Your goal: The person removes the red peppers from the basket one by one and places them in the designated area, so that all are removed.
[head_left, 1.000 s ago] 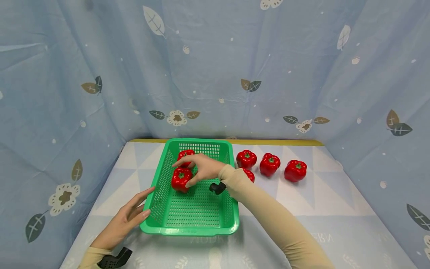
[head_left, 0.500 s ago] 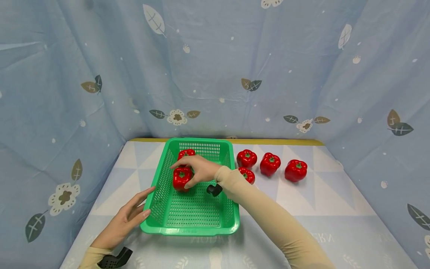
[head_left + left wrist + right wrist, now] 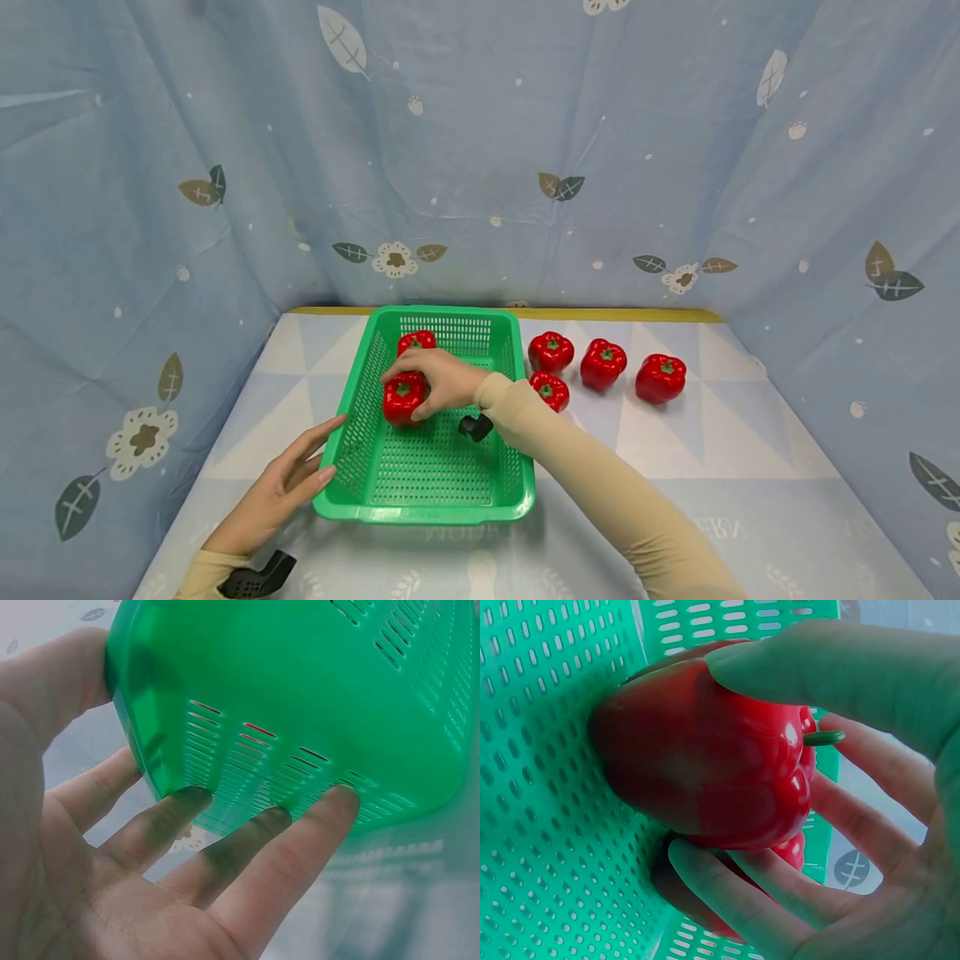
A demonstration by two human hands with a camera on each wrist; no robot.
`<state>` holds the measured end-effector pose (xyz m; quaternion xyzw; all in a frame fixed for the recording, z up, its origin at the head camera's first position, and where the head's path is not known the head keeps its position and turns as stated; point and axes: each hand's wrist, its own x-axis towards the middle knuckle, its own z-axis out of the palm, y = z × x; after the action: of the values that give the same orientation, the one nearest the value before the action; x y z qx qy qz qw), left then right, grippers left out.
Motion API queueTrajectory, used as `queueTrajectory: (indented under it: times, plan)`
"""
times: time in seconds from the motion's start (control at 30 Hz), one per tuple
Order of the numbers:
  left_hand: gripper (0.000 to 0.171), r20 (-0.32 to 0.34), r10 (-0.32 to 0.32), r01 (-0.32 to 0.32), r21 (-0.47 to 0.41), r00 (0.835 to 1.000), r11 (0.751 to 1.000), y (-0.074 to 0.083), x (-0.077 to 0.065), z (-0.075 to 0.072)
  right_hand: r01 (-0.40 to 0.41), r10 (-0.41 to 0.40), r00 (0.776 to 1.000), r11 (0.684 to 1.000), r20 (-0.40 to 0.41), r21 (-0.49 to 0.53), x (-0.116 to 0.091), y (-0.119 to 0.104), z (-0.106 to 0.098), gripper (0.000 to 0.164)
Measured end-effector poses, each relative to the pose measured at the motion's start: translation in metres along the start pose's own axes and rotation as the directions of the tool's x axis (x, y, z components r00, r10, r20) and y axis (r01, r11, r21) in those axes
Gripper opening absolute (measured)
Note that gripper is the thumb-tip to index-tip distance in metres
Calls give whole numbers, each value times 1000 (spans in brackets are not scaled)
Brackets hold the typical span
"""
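Observation:
In the head view my right hand reaches into a green plastic basket and holds a red bell pepper near its left wall. The right wrist view shows the thumb on one side of that bell pepper, with fingers on the opposite side, its green stem toward the palm. A second red bell pepper sits behind it, partly hidden by the hand. My left hand is at the basket's left side; in the left wrist view its fingers spread against the slotted outer wall, thumb at the rim.
To the right of the basket, on the pale patterned tablecloth, are several more red bell peppers: one close by the basket wall, others farther right, such as the rightmost pepper. A blue curtain hangs behind the table.
My right hand has shifted slightly left and closer about the bell pepper, which has moved only a little. The left hand and basket stay in place.

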<state>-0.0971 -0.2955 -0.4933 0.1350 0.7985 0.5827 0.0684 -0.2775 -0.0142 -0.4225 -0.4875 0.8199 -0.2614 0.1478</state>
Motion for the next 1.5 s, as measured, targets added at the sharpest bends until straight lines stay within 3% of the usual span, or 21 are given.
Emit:
queueTrajectory:
  times: [0.6,1.07,1.5]
  plan:
    - [63,-13,17,-16,29,1000,999,0,0,1,-17,17,1000,1000,3,-15,-1,0,2,65]
    - [63,-22,25,-24,46,999,999,1,1,2,-28,28,1000,999,-13,34,-8,-5,-2,63]
    - [63,-20,32,-31,42,999,999,2,0,2,35,-34,999,998,-36,50,-20,-14,-20,65]
